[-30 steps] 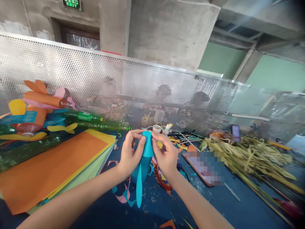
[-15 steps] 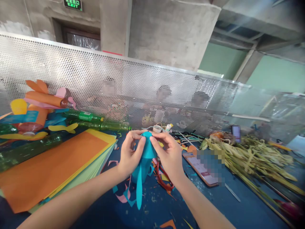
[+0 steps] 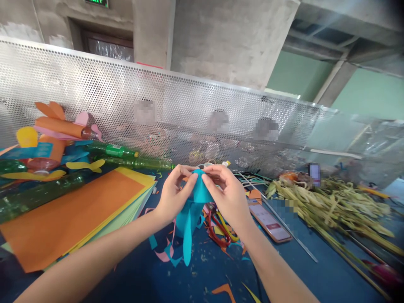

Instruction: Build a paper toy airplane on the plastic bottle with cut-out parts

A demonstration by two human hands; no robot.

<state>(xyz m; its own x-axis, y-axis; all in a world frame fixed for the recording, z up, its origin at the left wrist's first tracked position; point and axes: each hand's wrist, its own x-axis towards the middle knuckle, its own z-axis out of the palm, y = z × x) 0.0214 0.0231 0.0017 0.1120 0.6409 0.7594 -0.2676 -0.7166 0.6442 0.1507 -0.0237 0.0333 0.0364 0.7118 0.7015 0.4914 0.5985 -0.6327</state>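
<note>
A curved piece of blue paper [image 3: 202, 192] is pinched near its top edge between both my hands. My left hand [image 3: 173, 195] grips its left side with thumb and fingers, and my right hand [image 3: 229, 194] grips the right side. Just below stands a blue paper-covered object [image 3: 182, 221] with a long blue paper strip [image 3: 187, 246] hanging down its front; whether the held paper touches it I cannot tell. Red scissor-like handles [image 3: 217, 236] lie under my right hand, among blue, pink and orange paper scraps [image 3: 163, 255].
Left are stacked coloured paper sheets [image 3: 78, 210], green plastic bottles [image 3: 139, 162] and bottle-and-paper models [image 3: 59, 126]. To the right lie a phone [image 3: 271, 223], a thin rod [image 3: 299, 242] and dried husks [image 3: 328, 202]. A perforated metal screen [image 3: 183, 105] runs behind, with people beyond it.
Both hands and the held blue paper have shifted slightly right and up in view. More of the scissor-like handles and of the phone now shows. The pinch grip is unchanged.
</note>
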